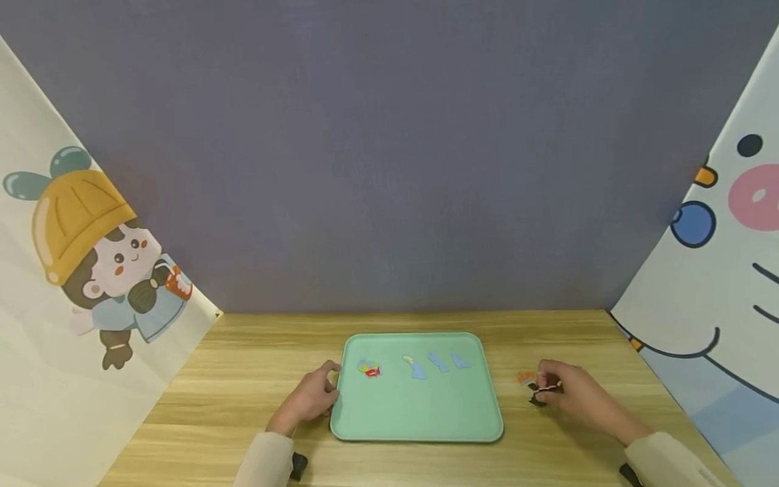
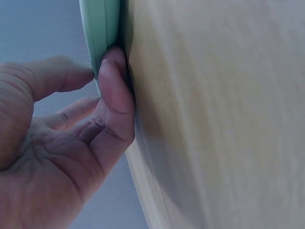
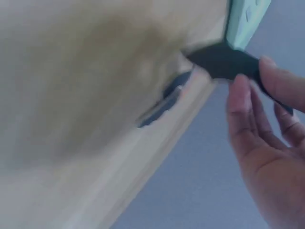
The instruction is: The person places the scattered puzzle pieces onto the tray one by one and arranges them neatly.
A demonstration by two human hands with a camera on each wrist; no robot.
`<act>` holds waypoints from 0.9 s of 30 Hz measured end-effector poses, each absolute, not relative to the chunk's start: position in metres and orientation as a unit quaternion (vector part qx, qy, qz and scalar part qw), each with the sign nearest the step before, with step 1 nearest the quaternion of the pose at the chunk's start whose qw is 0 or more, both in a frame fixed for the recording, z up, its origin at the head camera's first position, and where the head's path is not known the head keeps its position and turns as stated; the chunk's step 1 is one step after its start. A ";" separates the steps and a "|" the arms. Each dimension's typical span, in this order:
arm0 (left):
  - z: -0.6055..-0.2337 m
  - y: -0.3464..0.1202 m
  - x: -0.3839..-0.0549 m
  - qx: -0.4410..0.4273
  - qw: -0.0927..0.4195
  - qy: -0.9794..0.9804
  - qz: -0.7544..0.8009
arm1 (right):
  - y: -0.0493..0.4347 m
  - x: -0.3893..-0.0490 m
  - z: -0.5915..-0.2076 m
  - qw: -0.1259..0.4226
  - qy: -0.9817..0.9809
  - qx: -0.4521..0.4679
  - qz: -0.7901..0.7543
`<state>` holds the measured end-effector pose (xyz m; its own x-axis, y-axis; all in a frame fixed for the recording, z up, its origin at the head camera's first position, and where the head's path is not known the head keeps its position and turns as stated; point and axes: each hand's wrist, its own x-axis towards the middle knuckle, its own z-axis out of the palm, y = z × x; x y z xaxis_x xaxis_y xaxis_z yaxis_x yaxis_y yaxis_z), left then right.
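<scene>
A mint-green tray (image 1: 420, 416) lies on the wooden table, with a red and yellow-green flat piece (image 1: 372, 371) and several pale blue cut-out pieces (image 1: 417, 369) on it. My left hand (image 1: 314, 392) is at the tray's left edge. In the left wrist view its thumb and curled fingers pinch the tray rim (image 2: 101, 28). Right of the tray, my right hand (image 1: 572, 392) pinches a thin flat piece with a dark face (image 3: 224, 62) between thumb and fingers, lifted off the table. Below it lie more flat pieces (image 3: 162, 107), blurred; an orange and white one (image 1: 527, 378) shows beside the fingers.
The wooden table (image 1: 274, 338) ends at a grey back wall (image 1: 389, 169). Printed cartoon panels stand at the left (image 1: 36, 352) and right (image 1: 675, 291). Table surface lies between the tray and the right-hand pieces.
</scene>
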<state>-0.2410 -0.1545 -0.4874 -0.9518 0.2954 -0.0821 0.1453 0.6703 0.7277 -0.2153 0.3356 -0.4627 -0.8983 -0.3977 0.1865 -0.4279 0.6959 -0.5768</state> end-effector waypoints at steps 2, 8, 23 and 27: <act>-0.488 -0.155 -0.241 0.121 0.098 0.909 0.387 | 0.338 -0.208 -0.469 0.042 -0.915 0.232 0.326; -0.489 -0.155 -0.242 0.122 0.099 0.908 0.387 | 0.345 -0.192 -0.493 0.097 -0.893 0.298 0.324; -0.488 -0.154 -0.243 0.120 0.102 0.911 0.382 | 0.323 -0.177 -0.494 -0.007 -0.970 0.057 0.238; -0.489 -0.153 -0.243 0.114 0.104 0.913 0.377 | 0.316 -0.179 -0.492 -0.015 -0.970 0.066 0.232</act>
